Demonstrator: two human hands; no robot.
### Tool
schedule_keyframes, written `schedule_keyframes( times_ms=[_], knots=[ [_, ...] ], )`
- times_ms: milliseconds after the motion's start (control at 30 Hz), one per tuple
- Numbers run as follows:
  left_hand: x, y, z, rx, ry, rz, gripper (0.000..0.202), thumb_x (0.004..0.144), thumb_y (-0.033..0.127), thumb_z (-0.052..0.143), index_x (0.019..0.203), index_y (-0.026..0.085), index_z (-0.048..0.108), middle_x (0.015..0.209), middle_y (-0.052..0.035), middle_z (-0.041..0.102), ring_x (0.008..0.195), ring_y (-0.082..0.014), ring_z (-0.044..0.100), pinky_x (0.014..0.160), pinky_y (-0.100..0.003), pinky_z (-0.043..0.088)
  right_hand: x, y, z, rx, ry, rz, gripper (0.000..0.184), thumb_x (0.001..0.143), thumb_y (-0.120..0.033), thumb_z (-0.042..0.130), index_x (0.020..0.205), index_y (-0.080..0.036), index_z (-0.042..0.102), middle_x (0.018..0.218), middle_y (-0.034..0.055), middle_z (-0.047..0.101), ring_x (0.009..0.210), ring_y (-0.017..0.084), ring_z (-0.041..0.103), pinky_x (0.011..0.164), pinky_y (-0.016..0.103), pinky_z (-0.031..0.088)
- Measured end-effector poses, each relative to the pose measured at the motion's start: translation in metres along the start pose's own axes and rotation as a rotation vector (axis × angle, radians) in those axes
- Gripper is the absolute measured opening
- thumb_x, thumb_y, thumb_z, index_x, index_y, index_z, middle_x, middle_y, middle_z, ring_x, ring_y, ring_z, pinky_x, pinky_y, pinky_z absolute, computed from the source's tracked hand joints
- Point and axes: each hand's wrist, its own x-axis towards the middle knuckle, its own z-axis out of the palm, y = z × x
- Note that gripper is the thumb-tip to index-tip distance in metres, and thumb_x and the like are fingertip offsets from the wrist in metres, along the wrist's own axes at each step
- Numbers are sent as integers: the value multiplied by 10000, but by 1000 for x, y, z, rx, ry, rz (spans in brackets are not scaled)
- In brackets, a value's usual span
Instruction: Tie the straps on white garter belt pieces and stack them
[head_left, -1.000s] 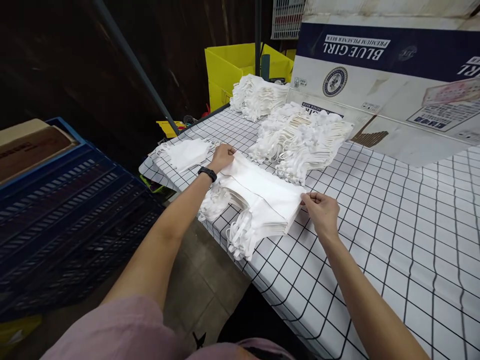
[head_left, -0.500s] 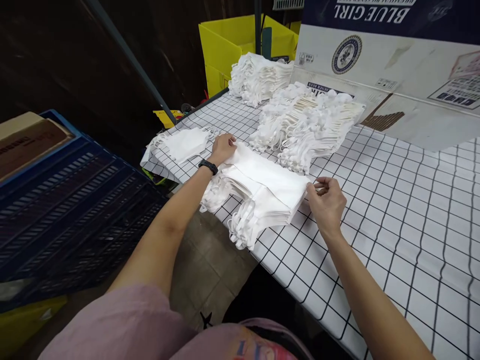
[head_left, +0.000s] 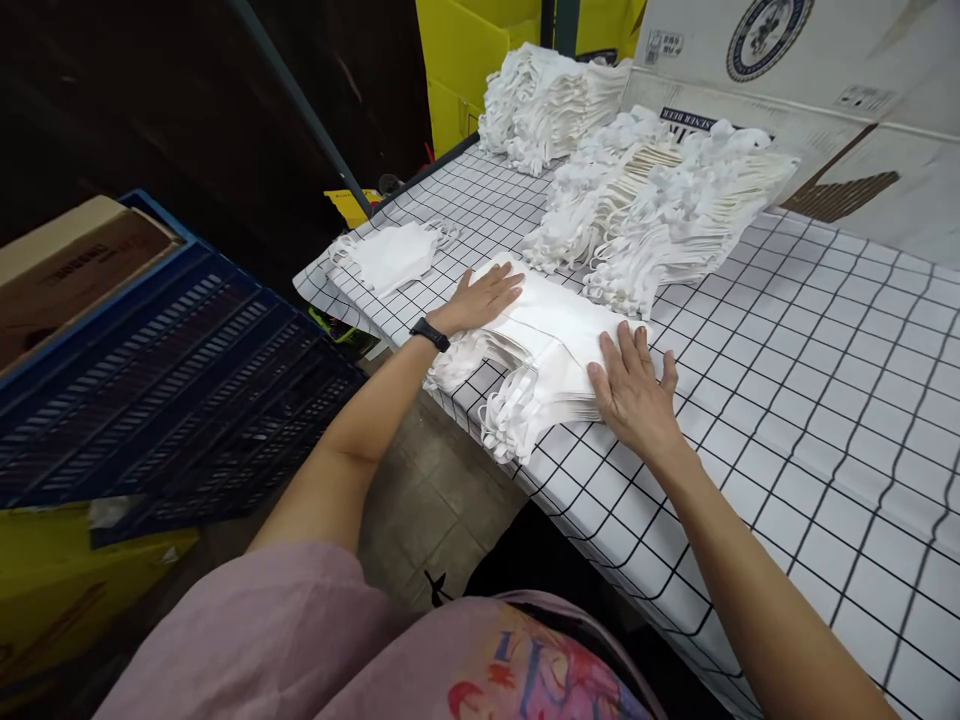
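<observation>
A stack of white face masks point(head_left: 559, 320) lies at the near edge of the table, its ear loops bunched toward me. Flat on the left end of the stack rests my left hand point(head_left: 489, 297), fingers stretched out, a black band on its wrist. My right hand point(head_left: 636, 385) lies with spread fingers on the right end. Neither hand grips anything. Left of the stack, a few more masks point(head_left: 397, 255) lie flat with loops showing. Behind it stand larger piles of masks point(head_left: 675, 215), and another mask pile point(head_left: 551, 105) sits at the far corner.
A white cloth with a black grid covers the table point(head_left: 810, 430). Behind the piles leans a printed cardboard box point(head_left: 750, 80), beside a yellow bin point(head_left: 469, 60). Left of the table are blue plastic crates point(head_left: 180, 380) with a carton point(head_left: 90, 270) on top.
Both hands have gone from pinching at the stack's ends to lying flat on top of it, fingers spread. The view has tilted downward.
</observation>
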Motion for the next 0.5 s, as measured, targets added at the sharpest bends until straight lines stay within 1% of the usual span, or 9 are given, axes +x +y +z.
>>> schedule_keyframes(
  times_ms=[100,167,233,267,333,367,400,433,500],
  knots=[
    [-3,4,-6,11,-26,2,700,1056,626,117,1663,288,199,1758,-3,85,1640,-217,22,1294,-592,-66,0,1,-1,33,6,7,660,1086,-547,168,1664,-247,273,1746,112,156,1620,325,87,1223,731,72],
    [-6,10,-12,42,-7,-36,697,1060,619,150,1659,269,222,1753,-34,128,1639,-244,57,1291,-618,-38,-2,0,-4,60,3,14,660,1086,-562,168,1665,-260,267,1749,104,144,1622,315,75,1225,727,71],
    [-11,23,-15,90,102,-56,686,1072,590,172,1647,228,269,1738,-74,202,1635,-264,95,1293,-623,-15,-8,-1,-7,92,30,14,662,1088,-568,174,1670,-262,248,1751,98,125,1624,297,54,1236,706,65],
    [-14,31,-14,115,177,-35,677,1079,571,172,1637,207,296,1727,-86,242,1634,-261,107,1301,-606,-1,-12,-1,-9,109,54,12,660,1090,-564,180,1673,-259,236,1752,94,116,1626,286,43,1244,692,62],
    [-19,52,-7,149,265,86,661,1088,549,169,1621,193,330,1710,-84,293,1631,-238,126,1320,-549,41,-25,-2,-10,132,99,11,647,1096,-543,199,1672,-252,237,1752,91,112,1626,271,32,1258,664,65],
    [-23,63,-1,157,258,176,657,1087,552,175,1620,201,332,1708,-74,300,1629,-224,142,1326,-522,71,-33,-2,-11,135,113,18,634,1099,-522,210,1668,-245,255,1750,93,121,1626,268,35,1263,653,78],
    [-26,73,6,163,211,267,652,1084,563,188,1623,224,326,1713,-59,289,1624,-217,165,1326,-507,103,-43,-2,-13,132,121,26,619,1103,-497,223,1660,-234,280,1747,98,137,1625,267,43,1268,640,96],
    [-29,80,13,171,159,327,645,1077,575,207,1623,253,327,1716,-45,280,1620,-221,185,1321,-517,132,-55,-2,-15,122,124,39,601,1105,-469,236,1648,-224,315,1740,106,164,1624,268,56,1270,631,121],
    [-32,84,31,195,72,360,642,1058,576,261,1615,269,349,1703,-49,310,1604,-250,244,1299,-564,185,-82,-1,-20,103,95,36,577,1106,-417,270,1632,-194,352,1729,118,205,1623,268,67,1274,606,174]
  ],
)
